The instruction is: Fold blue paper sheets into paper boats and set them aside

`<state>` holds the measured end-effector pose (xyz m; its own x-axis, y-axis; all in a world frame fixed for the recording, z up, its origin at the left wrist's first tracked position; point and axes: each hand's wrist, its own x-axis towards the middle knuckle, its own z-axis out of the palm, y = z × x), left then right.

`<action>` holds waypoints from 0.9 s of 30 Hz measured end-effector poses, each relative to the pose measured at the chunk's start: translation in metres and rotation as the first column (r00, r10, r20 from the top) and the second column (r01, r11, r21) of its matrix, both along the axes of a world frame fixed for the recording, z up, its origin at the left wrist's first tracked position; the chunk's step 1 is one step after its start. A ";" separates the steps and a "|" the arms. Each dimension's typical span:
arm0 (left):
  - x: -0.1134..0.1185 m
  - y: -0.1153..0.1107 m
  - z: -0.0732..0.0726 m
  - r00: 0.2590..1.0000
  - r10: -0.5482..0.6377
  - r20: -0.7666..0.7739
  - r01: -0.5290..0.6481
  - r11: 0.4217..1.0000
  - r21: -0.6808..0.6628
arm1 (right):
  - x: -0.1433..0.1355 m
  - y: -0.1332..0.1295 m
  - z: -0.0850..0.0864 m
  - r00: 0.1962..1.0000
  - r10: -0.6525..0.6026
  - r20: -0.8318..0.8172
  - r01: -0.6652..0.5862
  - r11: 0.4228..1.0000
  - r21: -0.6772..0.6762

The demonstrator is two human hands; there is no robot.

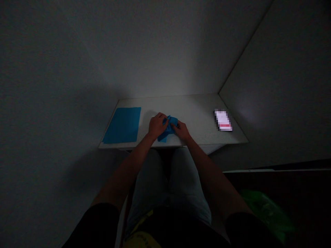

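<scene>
Folding seems to be the work here, since both hands sit on one small blue paper (169,129) on the white table (196,113). That folded paper is the landmark, lying near the front edge of the table, right in front of the person.

To its left side, the left hand (157,125) presses down with curled fingers, likely to keep the paper from sliding. On its right side, the right hand (182,131) pinches an edge of the same paper with its fingertips, probably to bend or crease it. The room is dim, so the exact finger grip is hard to see.

Left of the folded paper, a little apart, lies a flat blue sheet (123,124), not touched, maybe kept ready there. Well to the right of the folded paper, near the wall corner, lies a small white and pink thing (222,120), too blurred to name.
</scene>
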<state>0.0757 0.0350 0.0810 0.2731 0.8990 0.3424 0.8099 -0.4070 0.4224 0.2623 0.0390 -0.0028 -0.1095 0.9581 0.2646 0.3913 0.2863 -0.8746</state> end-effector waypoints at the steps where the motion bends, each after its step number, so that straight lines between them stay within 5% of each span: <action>1: 0.001 0.001 0.001 0.998 -0.005 0.066 0.005 1.000 -0.002 | 0.000 0.000 0.000 1.000 -0.011 0.004 0.011 1.000 0.002; 9: 0.000 0.011 0.026 0.875 0.242 0.419 -0.180 0.966 -0.183 | 0.004 0.001 0.001 0.997 -0.070 -0.032 0.071 0.997 0.029; 18: -0.038 0.022 0.013 0.808 0.501 0.310 -0.453 0.865 -0.216 | 0.006 0.004 -0.004 0.965 -0.174 -0.198 0.172 0.985 -0.026; 27: -0.074 0.033 0.012 0.859 0.484 0.168 -0.460 0.872 -0.164 | 0.009 0.003 -0.004 0.966 -0.186 -0.177 0.180 0.982 -0.050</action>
<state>0.0015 0.0683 0.0934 -0.2566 0.9385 0.2309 0.7872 0.0643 0.6134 0.2716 0.0422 -0.0063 0.1149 0.9661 0.2314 0.2691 0.1940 -0.9434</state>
